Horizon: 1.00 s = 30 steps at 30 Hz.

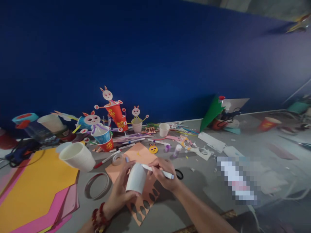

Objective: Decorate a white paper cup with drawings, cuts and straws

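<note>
A plain white cup is held tilted, its side wall turned upward. A white marker with a pale blue rear end is held slantwise, its front end directed at the cup's upper edge; tip contact cannot be confirmed.

You can't read any words here. The yellow marks on the red cups look too blurry.

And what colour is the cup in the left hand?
The cup in the left hand is white, best seen in the head view.
</note>
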Available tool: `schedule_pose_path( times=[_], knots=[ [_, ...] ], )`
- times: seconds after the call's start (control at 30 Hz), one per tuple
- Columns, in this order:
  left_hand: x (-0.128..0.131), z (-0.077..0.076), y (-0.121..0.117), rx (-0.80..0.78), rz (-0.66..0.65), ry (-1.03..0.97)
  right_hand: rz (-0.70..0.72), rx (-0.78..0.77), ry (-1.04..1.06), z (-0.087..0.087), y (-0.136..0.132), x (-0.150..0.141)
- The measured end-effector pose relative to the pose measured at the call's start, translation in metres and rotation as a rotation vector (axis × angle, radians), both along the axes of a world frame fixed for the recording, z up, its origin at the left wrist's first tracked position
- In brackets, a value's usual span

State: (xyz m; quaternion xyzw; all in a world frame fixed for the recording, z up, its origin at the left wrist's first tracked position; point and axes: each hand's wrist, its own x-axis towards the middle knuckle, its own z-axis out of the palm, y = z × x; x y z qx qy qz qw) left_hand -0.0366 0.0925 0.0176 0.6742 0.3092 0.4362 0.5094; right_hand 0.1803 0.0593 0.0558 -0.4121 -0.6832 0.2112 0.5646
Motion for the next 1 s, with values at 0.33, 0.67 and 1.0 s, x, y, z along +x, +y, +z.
schedule_pose_path(
  times=[0.33, 0.67, 1.0],
  knots=[
    [-0.0017, -0.0066, 0.0006, 0.033, 0.032, -0.039, -0.038, 0.017, 0.016, 0.001, -0.0046, 0.002],
    [-0.0012, -0.0075, -0.0053, 0.016, -0.034, -0.002, -0.04, 0.059, -0.026, -0.0043, -0.0059, 0.0042],
    [-0.0012, -0.0061, -0.0057, -0.029, 0.001, -0.029, -0.016, 0.085, -0.02, -0.0041, -0.0061, -0.0024]
  ],
)
